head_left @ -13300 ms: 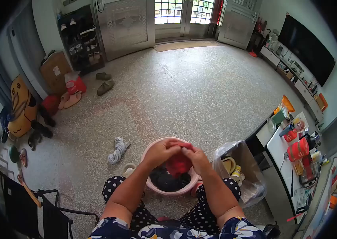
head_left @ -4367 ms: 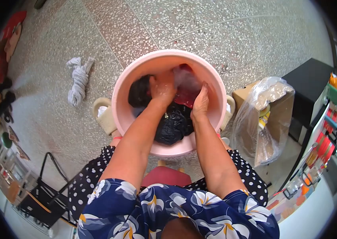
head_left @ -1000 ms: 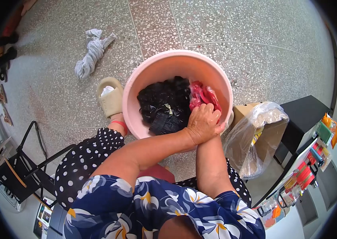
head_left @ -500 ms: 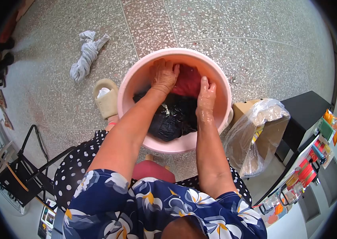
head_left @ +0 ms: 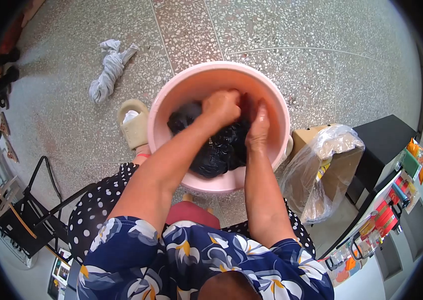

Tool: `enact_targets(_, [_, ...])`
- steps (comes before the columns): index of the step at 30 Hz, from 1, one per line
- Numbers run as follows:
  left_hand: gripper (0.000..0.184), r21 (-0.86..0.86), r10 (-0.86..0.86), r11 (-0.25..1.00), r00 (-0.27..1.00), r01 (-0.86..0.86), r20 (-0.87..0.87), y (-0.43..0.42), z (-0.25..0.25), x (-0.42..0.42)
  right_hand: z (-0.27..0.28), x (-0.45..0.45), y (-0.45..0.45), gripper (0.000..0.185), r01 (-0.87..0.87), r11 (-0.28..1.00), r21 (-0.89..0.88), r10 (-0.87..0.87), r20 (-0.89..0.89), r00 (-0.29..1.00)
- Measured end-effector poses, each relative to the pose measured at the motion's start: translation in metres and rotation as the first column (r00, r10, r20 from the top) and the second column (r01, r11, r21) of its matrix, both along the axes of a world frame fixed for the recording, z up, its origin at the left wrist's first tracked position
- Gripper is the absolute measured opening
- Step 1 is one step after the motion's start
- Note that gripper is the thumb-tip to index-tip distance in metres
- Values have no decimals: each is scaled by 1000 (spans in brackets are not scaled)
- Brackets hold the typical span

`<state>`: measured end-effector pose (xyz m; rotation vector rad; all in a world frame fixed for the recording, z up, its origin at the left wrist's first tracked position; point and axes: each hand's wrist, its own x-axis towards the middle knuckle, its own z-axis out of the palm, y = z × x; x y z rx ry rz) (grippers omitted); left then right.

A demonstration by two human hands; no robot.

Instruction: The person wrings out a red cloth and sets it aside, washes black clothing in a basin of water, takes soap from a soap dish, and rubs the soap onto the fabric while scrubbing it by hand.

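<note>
A pink plastic basin [head_left: 221, 66] stands on the floor in front of me, with wet clothes in it. My left hand [head_left: 223, 107] is closed in a fist against a dark red cloth [head_left: 246, 103] in the far part of the basin. Opposite it, on the cloth's right side, my right hand [head_left: 259, 127] has its thumb up and its fingers curled round the cloth, partly hidden. Nearer to me lies a black wet garment [head_left: 216, 157] with small pale lettering, bunched below both wrists.
A twisted grey cloth [head_left: 108, 75] lies on the speckled floor at the upper left. A beige slipper [head_left: 134, 131] sits left of the basin. On the right stand a plastic-lined cardboard box [head_left: 334, 167] and a black cabinet [head_left: 384, 142]. A black-framed chair [head_left: 34, 215] is at lower left.
My left hand has moved right and closed into a fist on the red cloth. The right hand has curled inward, and the red cloth is now bunched between the hands.
</note>
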<state>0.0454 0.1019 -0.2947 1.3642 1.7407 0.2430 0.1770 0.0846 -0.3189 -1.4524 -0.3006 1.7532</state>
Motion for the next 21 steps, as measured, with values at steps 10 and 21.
enact_targets(10, [16,521,-29,854,996,-19,84,-65,76,72,-8,9,-4,36,99,964,-247,-193,-392,900])
enact_targets(21, [18,149,298,950,941,-275,-159,-7,-48,2,22,-24,-8,26,6,997,-82,2,97,995])
